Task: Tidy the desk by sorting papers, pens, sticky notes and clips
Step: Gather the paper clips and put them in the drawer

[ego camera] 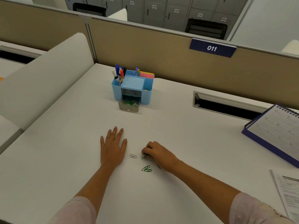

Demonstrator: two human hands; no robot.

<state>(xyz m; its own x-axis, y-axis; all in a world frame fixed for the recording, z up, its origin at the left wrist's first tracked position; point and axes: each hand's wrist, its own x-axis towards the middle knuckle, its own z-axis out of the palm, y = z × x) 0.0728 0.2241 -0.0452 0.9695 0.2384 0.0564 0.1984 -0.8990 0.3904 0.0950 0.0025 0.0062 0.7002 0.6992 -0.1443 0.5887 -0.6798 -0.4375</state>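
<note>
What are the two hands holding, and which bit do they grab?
The right hand pinches paper clips between its fingers; which part is hidden. The left hand lies flat on the desk, holding nothing.

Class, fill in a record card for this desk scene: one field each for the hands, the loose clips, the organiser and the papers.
Left hand: flat on the desk, fingers straight, holds nothing
Right hand: pinches a bunch of clips
Loose clips: silver clips between the hands; green clips nearer the person
Organiser: blue, holds pens and sticky notes; drawer pulled out, stored clips inside
Papers: printed sheets at the right edge
</note>
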